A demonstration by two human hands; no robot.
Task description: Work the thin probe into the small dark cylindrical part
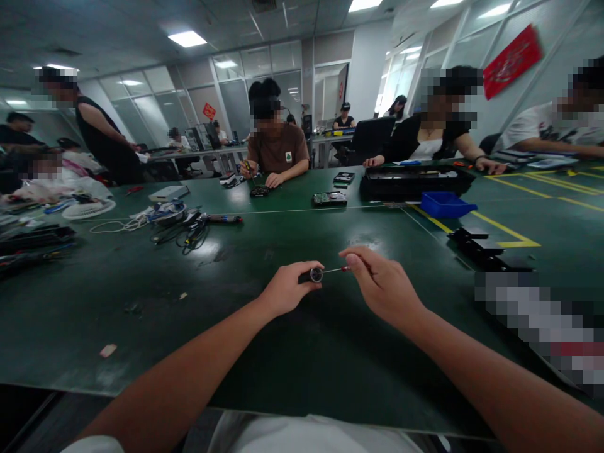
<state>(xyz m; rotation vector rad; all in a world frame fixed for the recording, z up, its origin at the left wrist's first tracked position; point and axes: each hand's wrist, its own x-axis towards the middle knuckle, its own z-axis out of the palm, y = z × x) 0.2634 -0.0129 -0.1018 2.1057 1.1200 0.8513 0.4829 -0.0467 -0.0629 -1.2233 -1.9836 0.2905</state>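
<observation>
Head view: a dark cylinder (pixel 316 275) is held just above the middle of the near part of the table (pixel 189 333), its round end turned towards the camera. The left hand (pixel 284 288) is closed to the cylinder's width, thumb below and fingers above, a pinch that seems meant to steady it while leaving its right side free. The right hand (pixel 384 283) is loosely curled, fingertips around the red handle of a screwdriver (pixel 346 268), probably to guide it lightly; the thin shaft points left at the cylinder, though whether its tip is seated cannot be told. Farther out, cables (pixel 189 231) lie bunched to the left and a drive (pixel 329 199) sits beyond the hands, both outside the working space. Far right are a blue tray (pixel 448 206) and a black case (pixel 415 186); across the table, a co-worker (pixel 279 151) bends over small parts
</observation>
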